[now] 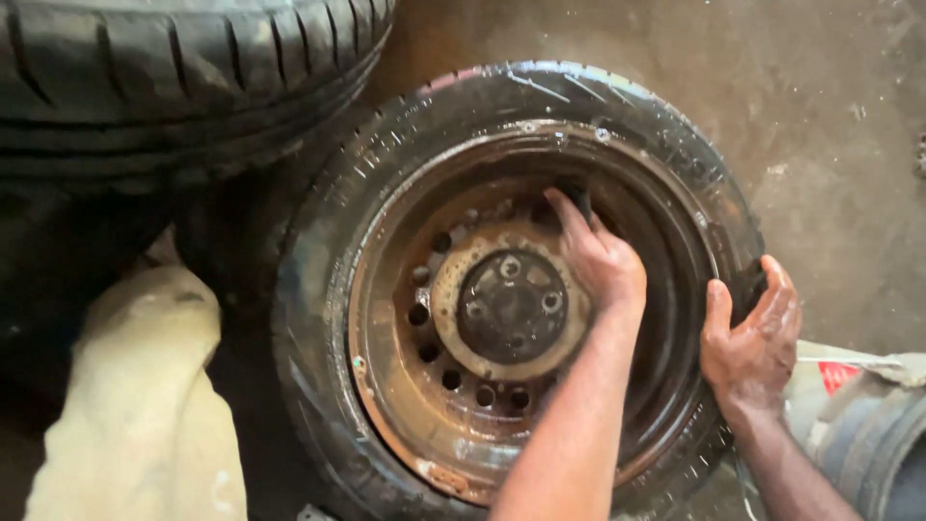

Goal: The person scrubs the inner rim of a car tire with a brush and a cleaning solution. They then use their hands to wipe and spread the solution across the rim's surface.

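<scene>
On concrete floor (830, 116), lying flat: wheel with rusty steel rim (405, 386) and wet black tyre (318, 318). Left hand (600, 260) down inside rim well, fingers curled on something dark and small; could not tell what, nor how firmly held. Right hand (750, 338) spread open, fingers hooked over tyre's outer edge. Judged heavy, stiff, slick where wet; tread edge or rim lip the likeliest holds. Second tyre (174, 77) touching at upper left, pale sack (145, 405) close on left, grey container (868, 434) beside lower right. Open room only toward upper right.
</scene>
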